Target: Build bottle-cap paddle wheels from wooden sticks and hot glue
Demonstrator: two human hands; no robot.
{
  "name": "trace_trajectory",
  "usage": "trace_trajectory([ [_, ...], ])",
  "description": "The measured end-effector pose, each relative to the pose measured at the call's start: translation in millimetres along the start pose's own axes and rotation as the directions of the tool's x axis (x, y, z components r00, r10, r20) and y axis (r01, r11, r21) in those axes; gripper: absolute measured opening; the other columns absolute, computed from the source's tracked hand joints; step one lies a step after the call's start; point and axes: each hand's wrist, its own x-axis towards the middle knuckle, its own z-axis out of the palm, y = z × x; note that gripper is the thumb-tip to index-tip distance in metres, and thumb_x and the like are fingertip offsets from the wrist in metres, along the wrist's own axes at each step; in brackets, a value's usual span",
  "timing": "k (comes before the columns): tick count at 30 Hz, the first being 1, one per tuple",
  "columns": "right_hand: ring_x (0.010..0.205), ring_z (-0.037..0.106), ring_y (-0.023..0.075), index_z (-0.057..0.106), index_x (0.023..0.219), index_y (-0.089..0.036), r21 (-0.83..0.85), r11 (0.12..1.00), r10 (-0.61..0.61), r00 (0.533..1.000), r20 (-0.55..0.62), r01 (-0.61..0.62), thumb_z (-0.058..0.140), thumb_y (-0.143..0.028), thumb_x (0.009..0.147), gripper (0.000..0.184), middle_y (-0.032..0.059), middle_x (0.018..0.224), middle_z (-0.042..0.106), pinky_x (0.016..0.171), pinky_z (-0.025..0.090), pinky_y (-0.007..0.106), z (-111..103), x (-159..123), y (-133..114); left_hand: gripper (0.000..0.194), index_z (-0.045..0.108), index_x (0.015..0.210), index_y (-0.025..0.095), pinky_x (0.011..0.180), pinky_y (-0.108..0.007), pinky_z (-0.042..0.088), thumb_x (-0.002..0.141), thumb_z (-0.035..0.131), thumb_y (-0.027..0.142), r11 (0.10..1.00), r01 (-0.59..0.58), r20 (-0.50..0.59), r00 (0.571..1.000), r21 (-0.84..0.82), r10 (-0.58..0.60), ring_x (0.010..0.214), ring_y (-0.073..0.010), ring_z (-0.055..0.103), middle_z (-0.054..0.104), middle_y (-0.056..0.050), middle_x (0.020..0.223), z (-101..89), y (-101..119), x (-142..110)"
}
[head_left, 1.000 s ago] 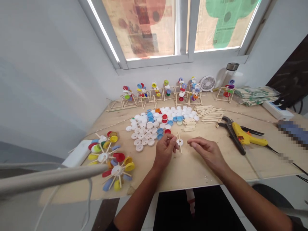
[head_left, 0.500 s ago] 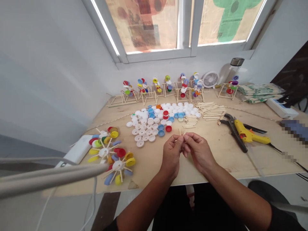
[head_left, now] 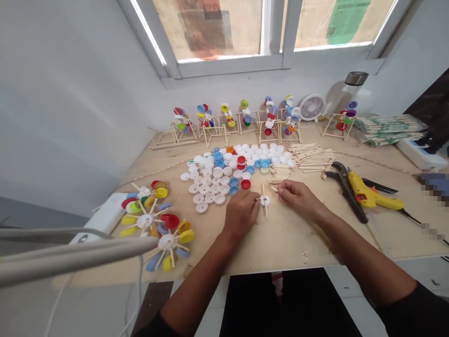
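A white bottle cap [head_left: 268,201] with a hole in its middle lies on the wooden table, one short wooden stick [head_left: 263,189] pointing away from me and another [head_left: 266,213] toward me. At its left edge my left hand [head_left: 241,209] is closed in a pinch, a pale stick end [head_left: 256,199] showing at the fingertips against the cap. My right hand [head_left: 296,197] is to the right, apart from the cap, pinching a short wooden stick [head_left: 274,189]. Just beyond lie a small pile of short sticks [head_left: 279,172] and many loose caps [head_left: 214,188].
Cap wheels with stick spokes [head_left: 166,241] lie at left by a white box [head_left: 96,220]. A yellow glue gun [head_left: 366,194] and black-handled cutters [head_left: 351,199] are at right. Stick frames with coloured caps [head_left: 269,124], a fan [head_left: 312,107] and a bottle [head_left: 351,93] stand at the back.
My hands, together before, have moved apart, the left to the cap's left edge and the right to its right. The cap with its sticks now shows between them. The camera view has tilted down slightly.
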Motion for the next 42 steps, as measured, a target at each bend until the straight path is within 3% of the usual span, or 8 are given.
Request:
trace_trajectory([
  [5, 0.058, 0.043, 0.0107, 0.055, 0.073, -0.018, -0.354, 0.930, -0.081, 0.994, 0.069, 0.100, 0.047, -0.029, 0.081, 0.015, -0.0022, 0.064, 0.053, 0.055, 0.030, 0.023, 2.6, 3.5, 10.4, 0.015, 0.064, 0.084, 0.019, 0.074, -0.035, 0.041, 0.083, 0.049, 0.018, 0.994, -0.080, 0.016, 0.997, 0.071, 0.079, 0.086, -0.0227, 0.056, 0.066, -0.008, 0.086, 5.3, -4.4, -2.8],
  [14, 0.064, 0.050, 0.0126, 0.059, 0.082, -0.019, -0.507, 0.852, -0.070, 0.988, 0.140, 0.133, 0.044, -0.029, 0.085, 0.018, -0.0002, 0.071, 0.060, 0.061, 0.034, 0.024, -1.0, 2.2, 7.5, 0.015, 0.064, 0.083, 0.019, 0.079, -0.036, 0.042, 0.085, 0.049, 0.016, 0.990, -0.138, -0.004, 0.990, -0.010, 0.137, 0.089, -0.0201, 0.057, 0.069, -0.006, 0.095, 5.1, -5.0, -1.7],
  [26, 0.075, 0.058, 0.0149, 0.062, 0.086, -0.020, -0.582, 0.795, -0.092, 0.983, 0.159, 0.169, 0.044, -0.027, 0.087, 0.020, 0.0026, 0.084, 0.067, 0.066, 0.038, 0.024, 0.4, 5.3, 11.9, 0.015, 0.064, 0.081, 0.018, 0.075, -0.035, 0.045, 0.085, 0.050, 0.014, 0.983, -0.186, -0.060, 0.981, -0.004, 0.186, 0.086, -0.0195, 0.061, 0.072, -0.004, 0.092, 8.0, -7.1, -2.1],
  [42, 0.078, 0.058, 0.0152, 0.063, 0.087, -0.020, -0.612, 0.771, -0.102, 0.983, 0.153, 0.175, 0.045, -0.025, 0.087, 0.018, 0.0020, 0.085, 0.067, 0.067, 0.038, 0.024, 1.2, 4.4, 11.9, 0.017, 0.065, 0.085, 0.019, 0.073, -0.034, 0.043, 0.083, 0.051, 0.010, 0.978, -0.204, -0.060, 0.977, 0.031, 0.206, 0.085, -0.0188, 0.061, 0.072, -0.002, 0.091, 8.2, -7.9, -2.7],
])
